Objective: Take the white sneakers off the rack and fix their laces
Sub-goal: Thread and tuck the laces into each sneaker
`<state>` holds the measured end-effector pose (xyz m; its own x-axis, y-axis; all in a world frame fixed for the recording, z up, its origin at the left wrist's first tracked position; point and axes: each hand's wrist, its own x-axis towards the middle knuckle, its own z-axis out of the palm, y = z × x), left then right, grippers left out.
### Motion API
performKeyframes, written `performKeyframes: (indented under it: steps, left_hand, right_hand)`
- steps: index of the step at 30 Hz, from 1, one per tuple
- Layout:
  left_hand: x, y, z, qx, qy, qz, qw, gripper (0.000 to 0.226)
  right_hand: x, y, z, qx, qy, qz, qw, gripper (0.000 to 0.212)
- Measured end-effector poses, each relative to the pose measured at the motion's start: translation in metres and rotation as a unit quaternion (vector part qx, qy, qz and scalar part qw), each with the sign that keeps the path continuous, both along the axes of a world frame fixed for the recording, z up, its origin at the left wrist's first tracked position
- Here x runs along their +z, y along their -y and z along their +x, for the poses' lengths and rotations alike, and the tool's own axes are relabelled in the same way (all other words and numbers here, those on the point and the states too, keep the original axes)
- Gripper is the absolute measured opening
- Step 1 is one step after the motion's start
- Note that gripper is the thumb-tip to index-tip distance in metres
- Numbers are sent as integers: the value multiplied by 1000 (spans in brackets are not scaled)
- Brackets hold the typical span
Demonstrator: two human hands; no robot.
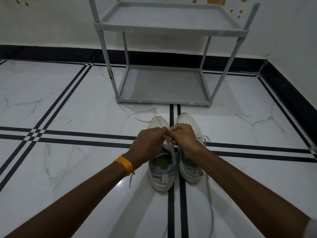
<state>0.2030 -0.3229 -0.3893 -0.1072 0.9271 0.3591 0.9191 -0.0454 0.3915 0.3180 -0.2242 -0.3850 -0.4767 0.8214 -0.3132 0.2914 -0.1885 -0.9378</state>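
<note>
Two white sneakers stand side by side on the floor, toes pointing at the rack. The left sneaker (161, 176) has a grey collar and a greenish insole. The right sneaker (186, 119) is partly hidden under my right hand. My left hand (151, 140) and my right hand (183, 136) meet above the left sneaker's tongue, fingers pinched on its white lace (167, 137). One loose lace end (130, 180) trails below my left wrist. Another lace end (142, 120) lies by the left toe.
A grey two-shelf rack (163, 100) stands against the white wall just beyond the shoes, both shelves bare. The floor is white marble tile with black stripes (68, 136). A black skirting (283, 90) runs along the right wall. An orange thread band (124, 164) circles my left wrist.
</note>
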Motion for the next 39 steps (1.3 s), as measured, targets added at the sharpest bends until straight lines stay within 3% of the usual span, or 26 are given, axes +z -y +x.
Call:
performKeyframes:
  steps: [4,10,12,14,17,19,23,26,30,32,35,39]
  left_hand:
    - [-4,1,-1,-12,-68,-18,997,42]
    - [0,-8,-5,32,-79,-44,995,18]
    - [2,-13,-5,76,-15,-69,995,15]
    - [12,-19,-5,127,139,-139,972,16]
    - [27,-23,-9,131,419,-250,863,24]
    - [33,-21,-13,117,468,-269,833,25]
    - [31,-21,-17,142,521,-285,792,20]
    - [27,-21,-17,147,554,-286,768,23]
    - [27,-21,-19,153,568,-271,761,13]
    - [25,-20,-23,153,582,-252,758,21]
    - [23,-18,-23,160,595,-233,753,19]
    - [15,-9,-28,184,582,-187,770,18]
  right_hand:
    - [2,-2,1,24,7,-6,1000,13]
    - [9,-1,0,76,14,-37,996,19]
    - [12,0,2,116,63,40,990,18]
    - [12,1,3,142,114,127,975,21]
    - [11,-1,5,154,130,163,966,25]
    - [11,-3,8,179,115,190,958,29]
    - [13,0,13,180,113,363,908,39]
    - [19,0,15,187,140,492,839,18]
    - [26,0,14,250,158,550,781,11]
    - [25,-2,14,250,160,536,791,11]
    - [18,-2,20,242,159,451,844,14]
    - [11,-6,33,263,228,417,840,13]
